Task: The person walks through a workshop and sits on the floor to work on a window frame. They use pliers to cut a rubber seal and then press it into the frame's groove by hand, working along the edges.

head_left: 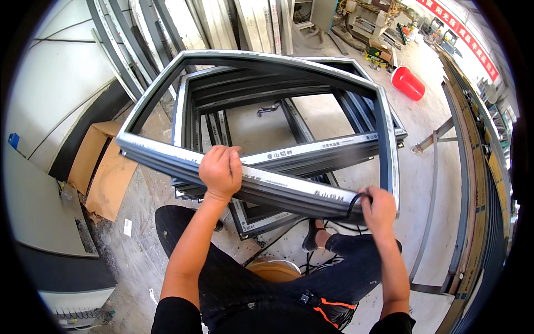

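A grey aluminium window frame (158, 149) is tilted up in front of me, its near bar slanting down to the right. My left hand (219, 170) is closed round the middle of that bar. Near the frame's right corner, my right hand (379, 211) pinches a thin black rubber strip (352, 207), which makes a small loop against the bar. Just where the strip meets the frame is partly hidden by the fingers. Below lies a stack of similar grey frames (322, 143), with protective film on their faces.
I sit on a low round stool (275, 271); loose black strip (328, 261) lies between my feet. A cardboard box (114, 186) stands at left, a red bucket (409, 83) at far right. Aluminium profiles (256, 28) lean at the back; long bars (473, 167) line the right.
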A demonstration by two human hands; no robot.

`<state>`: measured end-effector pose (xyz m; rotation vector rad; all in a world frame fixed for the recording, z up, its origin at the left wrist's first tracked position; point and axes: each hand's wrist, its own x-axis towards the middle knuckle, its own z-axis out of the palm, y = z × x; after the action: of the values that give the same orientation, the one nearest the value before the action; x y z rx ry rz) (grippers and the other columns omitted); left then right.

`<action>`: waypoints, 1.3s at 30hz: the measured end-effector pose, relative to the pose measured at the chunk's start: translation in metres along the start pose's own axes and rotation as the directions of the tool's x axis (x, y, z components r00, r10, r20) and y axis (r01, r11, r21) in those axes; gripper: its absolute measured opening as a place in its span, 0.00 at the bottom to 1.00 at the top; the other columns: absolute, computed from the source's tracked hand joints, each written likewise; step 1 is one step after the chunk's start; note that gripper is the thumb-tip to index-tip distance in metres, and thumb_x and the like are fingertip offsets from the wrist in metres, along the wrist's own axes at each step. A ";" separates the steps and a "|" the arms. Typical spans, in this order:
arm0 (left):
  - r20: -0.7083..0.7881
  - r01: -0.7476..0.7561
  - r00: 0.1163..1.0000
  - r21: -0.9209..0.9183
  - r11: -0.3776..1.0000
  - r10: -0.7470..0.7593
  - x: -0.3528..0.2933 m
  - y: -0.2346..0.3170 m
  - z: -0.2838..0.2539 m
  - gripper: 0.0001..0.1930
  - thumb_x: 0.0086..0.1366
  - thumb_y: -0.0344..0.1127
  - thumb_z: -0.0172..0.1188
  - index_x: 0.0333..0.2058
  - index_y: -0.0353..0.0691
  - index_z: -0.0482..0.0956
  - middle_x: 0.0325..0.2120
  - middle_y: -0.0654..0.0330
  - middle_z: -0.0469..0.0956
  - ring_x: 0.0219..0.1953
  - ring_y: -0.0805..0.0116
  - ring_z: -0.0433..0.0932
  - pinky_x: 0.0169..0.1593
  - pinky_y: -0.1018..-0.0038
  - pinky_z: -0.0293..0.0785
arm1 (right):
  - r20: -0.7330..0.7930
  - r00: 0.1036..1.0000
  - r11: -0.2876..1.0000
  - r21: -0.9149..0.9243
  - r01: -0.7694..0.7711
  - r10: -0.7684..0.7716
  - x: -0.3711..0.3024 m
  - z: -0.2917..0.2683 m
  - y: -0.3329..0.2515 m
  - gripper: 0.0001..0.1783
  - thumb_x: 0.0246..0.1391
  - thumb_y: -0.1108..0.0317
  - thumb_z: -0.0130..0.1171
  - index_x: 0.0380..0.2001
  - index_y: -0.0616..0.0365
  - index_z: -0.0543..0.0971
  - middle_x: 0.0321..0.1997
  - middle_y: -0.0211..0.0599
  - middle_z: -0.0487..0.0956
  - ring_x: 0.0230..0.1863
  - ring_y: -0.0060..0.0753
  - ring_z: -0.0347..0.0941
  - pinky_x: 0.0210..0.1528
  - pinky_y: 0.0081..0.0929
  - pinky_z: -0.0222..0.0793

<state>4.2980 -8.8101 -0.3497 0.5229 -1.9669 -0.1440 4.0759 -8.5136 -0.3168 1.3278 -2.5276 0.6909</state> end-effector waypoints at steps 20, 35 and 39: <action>0.360 0.851 0.379 -0.497 0.168 -0.853 -0.134 0.009 -0.052 0.12 0.69 0.39 0.51 0.41 0.34 0.73 0.32 0.59 0.77 0.33 0.72 0.77 0.36 0.77 0.73 | 0.124 0.982 0.930 0.358 0.089 -0.141 -0.159 0.004 -0.137 0.14 0.44 0.78 0.63 0.39 0.60 0.79 0.37 0.42 0.77 0.34 0.44 0.75 0.34 0.32 0.72; 0.552 0.848 0.178 -0.506 -0.157 -0.815 -0.125 0.027 -0.032 0.16 0.68 0.46 0.54 0.33 0.36 0.75 0.23 0.67 0.73 0.20 0.79 0.69 0.25 0.81 0.69 | 0.701 0.709 0.335 0.688 -0.644 -0.079 -0.179 0.016 -0.109 0.10 0.59 0.76 0.54 0.43 0.68 0.76 0.34 0.38 0.79 0.29 0.19 0.72 0.33 0.17 0.71; 0.611 0.815 0.119 -0.511 -0.275 -0.783 -0.116 0.034 -0.043 0.16 0.68 0.46 0.54 0.35 0.36 0.75 0.23 0.65 0.75 0.23 0.78 0.73 0.25 0.81 0.71 | 0.685 0.727 0.319 0.702 -0.637 -0.054 -0.181 0.019 -0.101 0.11 0.60 0.75 0.54 0.44 0.69 0.75 0.34 0.38 0.80 0.29 0.18 0.72 0.33 0.17 0.70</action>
<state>4.3670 -8.7251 -0.4160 1.1437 -0.8575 -1.9416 4.2629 -8.4414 -0.3712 1.4241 -3.0031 2.4943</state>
